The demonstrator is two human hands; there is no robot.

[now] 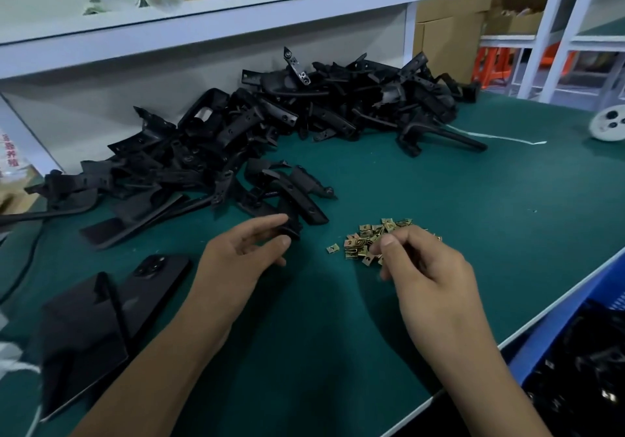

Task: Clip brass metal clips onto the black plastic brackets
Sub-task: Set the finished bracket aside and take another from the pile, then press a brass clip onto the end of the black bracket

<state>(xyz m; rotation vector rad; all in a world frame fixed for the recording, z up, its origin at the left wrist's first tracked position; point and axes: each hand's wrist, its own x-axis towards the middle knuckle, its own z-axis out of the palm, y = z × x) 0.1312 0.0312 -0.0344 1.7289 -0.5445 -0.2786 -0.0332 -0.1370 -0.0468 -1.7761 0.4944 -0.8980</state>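
A large pile of black plastic brackets (270, 125) stretches across the back of the green table mat (439, 199). My left hand (243, 254) grips the near end of one black bracket (306, 206) at the pile's front edge, thumb and fingers curled round it. A small heap of brass clips (367, 237) lies on the mat just right of centre. My right hand (422, 264) rests over that heap with fingers curled down into the clips; whether it pinches one is hidden by the fingers.
A black phone (152, 277) and a flat black part (81, 335) lie at the near left. A blue crate (575, 318) holding black parts stands beyond the table's right edge. A white round object (608, 122) sits far right. A white shelf (203, 20) overhangs the back.
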